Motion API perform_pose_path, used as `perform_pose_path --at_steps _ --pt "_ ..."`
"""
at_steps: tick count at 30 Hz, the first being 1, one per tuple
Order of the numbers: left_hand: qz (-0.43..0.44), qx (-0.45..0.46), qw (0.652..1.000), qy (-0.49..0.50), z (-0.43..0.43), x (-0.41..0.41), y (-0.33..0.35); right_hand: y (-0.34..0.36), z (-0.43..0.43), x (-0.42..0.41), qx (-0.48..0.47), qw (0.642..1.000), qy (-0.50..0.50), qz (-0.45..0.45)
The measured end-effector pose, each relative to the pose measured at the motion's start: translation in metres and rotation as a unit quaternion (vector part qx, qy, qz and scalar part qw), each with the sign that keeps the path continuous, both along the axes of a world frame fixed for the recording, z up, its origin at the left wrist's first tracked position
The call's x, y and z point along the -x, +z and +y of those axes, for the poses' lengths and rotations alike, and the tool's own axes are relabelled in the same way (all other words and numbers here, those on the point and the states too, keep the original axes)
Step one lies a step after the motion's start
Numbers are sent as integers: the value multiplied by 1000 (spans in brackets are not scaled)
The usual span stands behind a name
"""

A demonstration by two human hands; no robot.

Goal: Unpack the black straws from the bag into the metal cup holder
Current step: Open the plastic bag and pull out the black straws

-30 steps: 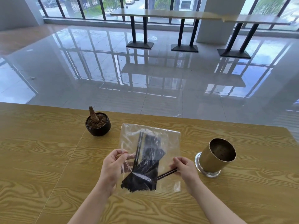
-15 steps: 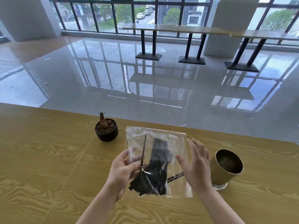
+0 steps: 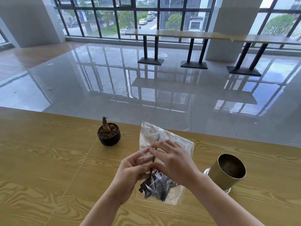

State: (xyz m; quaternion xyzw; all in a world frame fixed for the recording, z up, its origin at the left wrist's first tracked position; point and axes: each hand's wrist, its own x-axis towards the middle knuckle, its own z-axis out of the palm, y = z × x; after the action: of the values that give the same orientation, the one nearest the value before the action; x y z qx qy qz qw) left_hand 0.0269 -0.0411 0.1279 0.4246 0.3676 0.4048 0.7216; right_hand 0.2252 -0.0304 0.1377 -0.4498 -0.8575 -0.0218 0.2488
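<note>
A clear plastic bag with a bundle of black straws is held up over the wooden table. My left hand grips the bag's left side at mid height. Across the front of the bag lies my right hand, its fingers curled and its fingertips pinching the bag close to my left thumb. One thin black straw stands upright inside the bag. The brass-coloured metal cup holder stands to the right of the bag, and nothing shows inside it.
A small black pot with a bare plant stub stands on the table to the left of the bag. The table's far edge runs just behind the bag, with a shiny tiled floor and bar tables beyond.
My right hand has moved from the bag's lower right edge up and across its front, and its fingertips now meet my left hand. The camera has tilted upward.
</note>
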Motion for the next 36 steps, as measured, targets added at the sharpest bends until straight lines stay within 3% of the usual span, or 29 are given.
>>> perform_pose_path --at_steps 4,8,12,18,21,26,31,36 --pt "2 -11 1000 -4 -2 -5 2 6 4 2 -31 999 -18 -14" --pt "-2 -39 999 5 -4 -13 7 11 2 12 -46 998 -36 31" --pt "33 -72 997 -1 -4 -16 13 18 -2 18 19 990 -63 123" --pt "70 -94 993 6 -4 -20 15 29 -1 21 47 978 -88 182" --pt "18 -46 999 22 0 -14 13 33 4 10 112 942 -119 293" --pt "7 7 998 59 5 -8 8 37 9 -11 202 829 -162 496" --pt "-27 42 997 55 5 -17 16 34 6 -6 226 857 -116 448" --pt "0 34 999 29 4 -22 21 40 5 -12 244 862 -91 434"
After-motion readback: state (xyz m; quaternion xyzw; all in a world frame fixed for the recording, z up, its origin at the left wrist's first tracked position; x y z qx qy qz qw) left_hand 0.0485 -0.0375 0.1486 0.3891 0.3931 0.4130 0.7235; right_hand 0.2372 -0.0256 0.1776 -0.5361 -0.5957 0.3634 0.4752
